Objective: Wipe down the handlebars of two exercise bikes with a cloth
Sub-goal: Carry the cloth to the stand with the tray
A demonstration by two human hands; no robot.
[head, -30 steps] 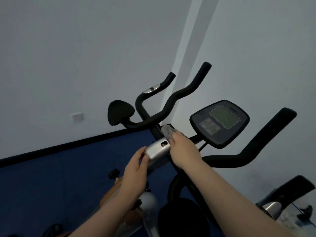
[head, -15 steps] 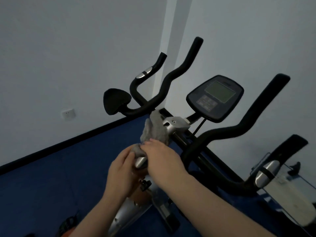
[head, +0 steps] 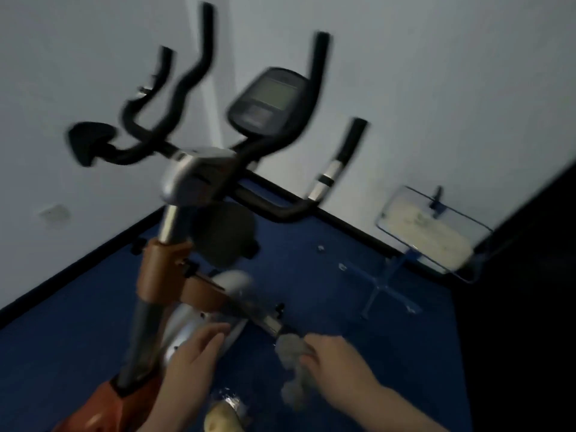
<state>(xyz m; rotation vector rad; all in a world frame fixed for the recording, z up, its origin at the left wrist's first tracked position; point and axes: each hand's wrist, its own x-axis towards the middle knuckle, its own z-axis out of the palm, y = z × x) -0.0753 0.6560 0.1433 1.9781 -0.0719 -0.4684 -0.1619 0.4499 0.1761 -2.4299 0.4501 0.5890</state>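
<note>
With my right hand [head: 335, 358] closed on the cloth [head: 293, 353] and left hand [head: 196, 353] open, empty — between wipes; next, lift to the handlebars [head: 174, 98].

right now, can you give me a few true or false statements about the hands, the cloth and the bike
1. The right hand holds the grey cloth. True.
2. The cloth is pressed against the black handlebars. False: it hangs low down, well below them, near the bike's frame.
3. The left hand is also gripping the cloth. False: it is apart from the cloth, over the silver part of the bike.
4. The console screen sits up among the handlebars. True.
5. The floor is red. False: it is blue.
</note>
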